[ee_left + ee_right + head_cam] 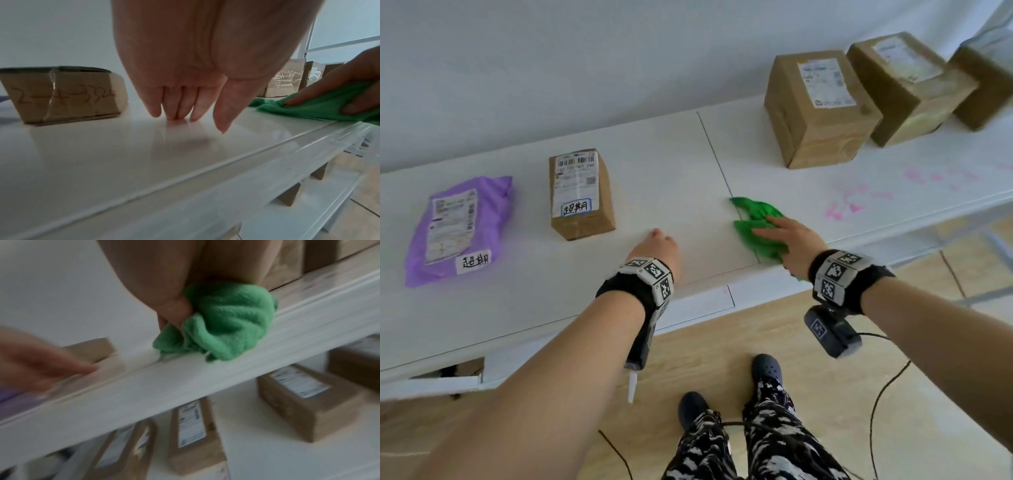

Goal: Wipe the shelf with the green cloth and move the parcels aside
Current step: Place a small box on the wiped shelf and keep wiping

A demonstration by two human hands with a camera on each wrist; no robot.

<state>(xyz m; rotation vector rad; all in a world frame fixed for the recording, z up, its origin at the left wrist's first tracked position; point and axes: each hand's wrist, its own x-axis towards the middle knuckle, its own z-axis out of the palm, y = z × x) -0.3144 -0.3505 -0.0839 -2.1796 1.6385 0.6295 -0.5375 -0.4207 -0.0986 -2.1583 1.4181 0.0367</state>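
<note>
On the white shelf (pixel 671 178), my right hand (pixel 791 240) lies over the crumpled green cloth (pixel 755 226) near the front edge. In the right wrist view the thumb pinches the bunched cloth (pixel 230 321). My left hand (pixel 659 245) holds nothing; its straight fingertips (pixel 174 112) touch the bare shelf left of the cloth (pixel 318 104). A small brown box (pixel 580 193) stands left of that hand, with a purple bag parcel (pixel 458 226) further left. Three bigger brown boxes (pixel 818 109) sit at the back right.
Pink scribbles (pixel 859 202) mark the shelf right of the cloth. A wall closes off the back of the shelf. The shelf below holds several labelled brown boxes (pixel 298 399). Cables trail over the wooden floor (pixel 825 377) by my feet.
</note>
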